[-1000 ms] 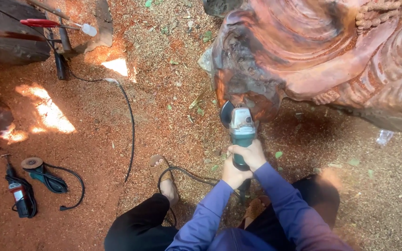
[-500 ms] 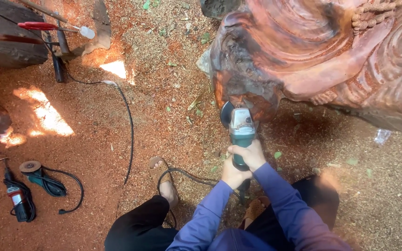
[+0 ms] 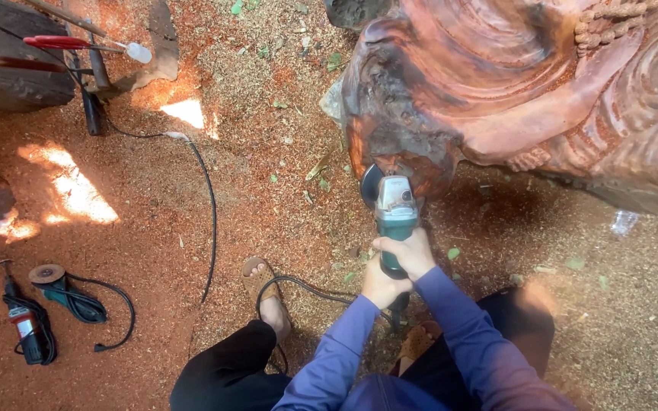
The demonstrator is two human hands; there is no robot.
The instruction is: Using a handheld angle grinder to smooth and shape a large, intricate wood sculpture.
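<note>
Carving: a big reddish wood carving (image 3: 542, 91), smooth and glossy on its curved folds, ridged along the right side, dark and rough at its lower left edge.
Ground: red earth under loose sawdust (image 3: 268, 99) and chips, sunlit in patches.
Grinder: a teal angle grinder (image 3: 394, 217) with a grey head, its round disc touching the carving's dark lower edge; the body points away from the person, a black cord (image 3: 306, 288) trailing back.
Right hand: the right hand (image 3: 408, 251) is clenched round the grinder's body, just behind the head.
Left hand: the left hand (image 3: 381, 285) grasps the rear handle, touching the right.
Spare tools: two smaller power tools (image 3: 47, 304) lie well apart, at the left.
</note>
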